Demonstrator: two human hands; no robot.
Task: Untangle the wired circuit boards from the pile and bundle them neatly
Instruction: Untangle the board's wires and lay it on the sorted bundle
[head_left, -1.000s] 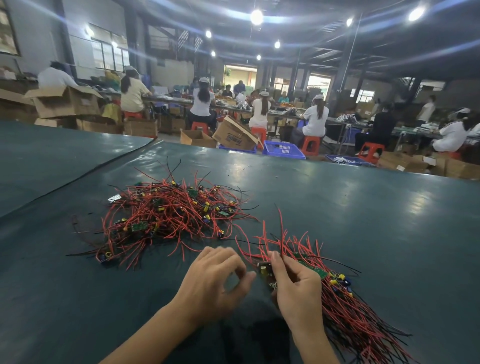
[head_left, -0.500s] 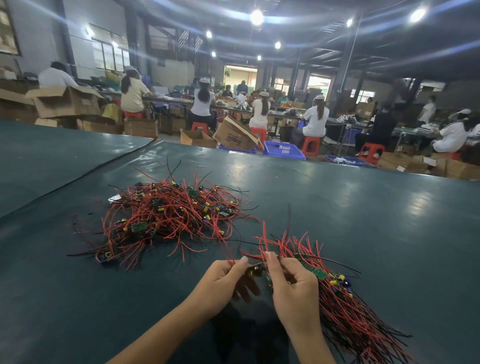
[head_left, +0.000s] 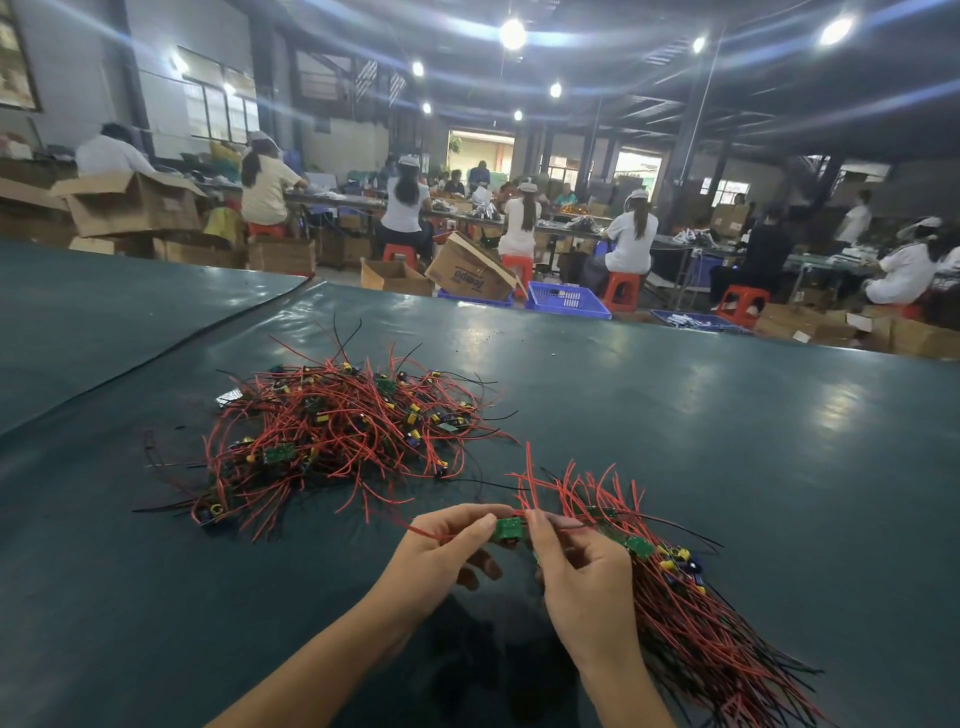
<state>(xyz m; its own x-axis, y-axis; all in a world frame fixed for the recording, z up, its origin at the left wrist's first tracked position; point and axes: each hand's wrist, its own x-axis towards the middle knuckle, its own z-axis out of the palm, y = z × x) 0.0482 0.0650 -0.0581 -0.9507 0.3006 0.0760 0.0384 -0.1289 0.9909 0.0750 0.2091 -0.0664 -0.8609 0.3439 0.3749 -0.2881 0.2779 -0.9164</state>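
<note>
Over glossy table, 1 flat board (red-wired) pinched in fingers of left hand, right hand.

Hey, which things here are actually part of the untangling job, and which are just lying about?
Part of the job: the tangled pile of wired boards; the green board pinched between the left hand and the right hand; the straightened bundle beside the right hand.

Just lying about: the cardboard boxes, blue crates and red stools beyond the table.
</note>
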